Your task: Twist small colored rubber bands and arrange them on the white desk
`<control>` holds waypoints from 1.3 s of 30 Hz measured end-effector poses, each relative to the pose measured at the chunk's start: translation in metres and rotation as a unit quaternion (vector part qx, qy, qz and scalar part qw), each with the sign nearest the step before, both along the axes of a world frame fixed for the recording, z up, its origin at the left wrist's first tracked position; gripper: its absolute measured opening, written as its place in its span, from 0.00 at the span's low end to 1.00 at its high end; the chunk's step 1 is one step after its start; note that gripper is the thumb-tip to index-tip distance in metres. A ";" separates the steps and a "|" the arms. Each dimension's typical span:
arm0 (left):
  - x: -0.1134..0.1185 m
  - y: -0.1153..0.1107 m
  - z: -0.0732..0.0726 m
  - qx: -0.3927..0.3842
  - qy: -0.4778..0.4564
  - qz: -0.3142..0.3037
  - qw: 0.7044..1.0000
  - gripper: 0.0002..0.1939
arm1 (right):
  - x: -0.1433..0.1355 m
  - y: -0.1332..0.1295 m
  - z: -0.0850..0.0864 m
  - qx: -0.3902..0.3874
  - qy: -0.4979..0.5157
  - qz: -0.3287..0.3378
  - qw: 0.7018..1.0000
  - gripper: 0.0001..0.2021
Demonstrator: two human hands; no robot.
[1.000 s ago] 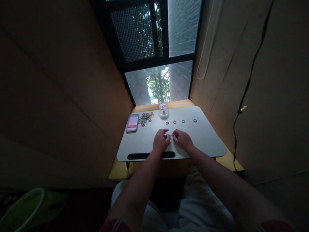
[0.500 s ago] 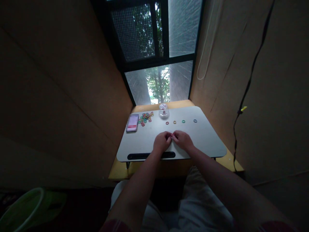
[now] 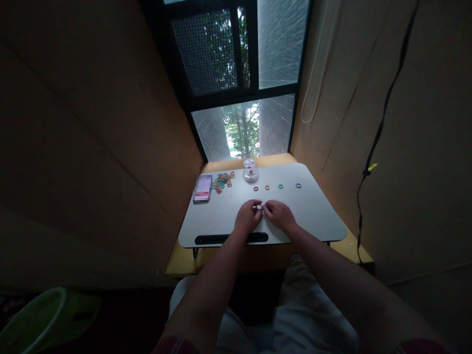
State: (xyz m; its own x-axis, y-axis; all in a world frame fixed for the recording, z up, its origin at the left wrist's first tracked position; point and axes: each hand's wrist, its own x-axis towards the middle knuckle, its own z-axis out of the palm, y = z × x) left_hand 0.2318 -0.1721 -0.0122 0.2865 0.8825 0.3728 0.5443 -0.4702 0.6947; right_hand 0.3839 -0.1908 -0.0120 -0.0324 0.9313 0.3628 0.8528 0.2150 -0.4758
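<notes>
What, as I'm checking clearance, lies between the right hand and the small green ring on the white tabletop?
Nothing visible stands between the bare right hand and the small green ring; only white tabletop shows.

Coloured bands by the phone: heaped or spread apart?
Heaped together: the bands lie overlapping in one loose pile on the white table.

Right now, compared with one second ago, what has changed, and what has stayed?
The left hand has brought its fingertips rightward, closer to the right hand; anything held is too small to tell. The phone, ring pile, row of four rings and clear container stayed put.
</notes>
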 end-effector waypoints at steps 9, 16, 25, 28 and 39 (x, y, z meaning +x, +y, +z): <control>-0.001 0.000 0.002 0.000 0.020 -0.031 0.999 0.11 | 0.003 0.001 -0.001 0.003 0.004 0.024 1.000 0.17; -0.001 0.000 0.001 -0.018 0.018 -0.032 0.999 0.10 | 0.002 0.001 0.000 -0.008 -0.010 0.027 1.000 0.19; -0.001 -0.002 0.005 -0.017 0.044 0.003 0.999 0.08 | 0.001 0.000 0.000 -0.010 0.007 0.003 1.000 0.14; -0.001 -0.002 0.005 -0.017 0.055 0.008 0.998 0.07 | 0.000 -0.001 0.000 -0.012 0.033 -0.003 0.999 0.10; 0.000 -0.003 0.005 -0.016 0.091 0.006 0.996 0.06 | 0.001 -0.002 -0.001 -0.004 0.071 0.008 0.997 0.06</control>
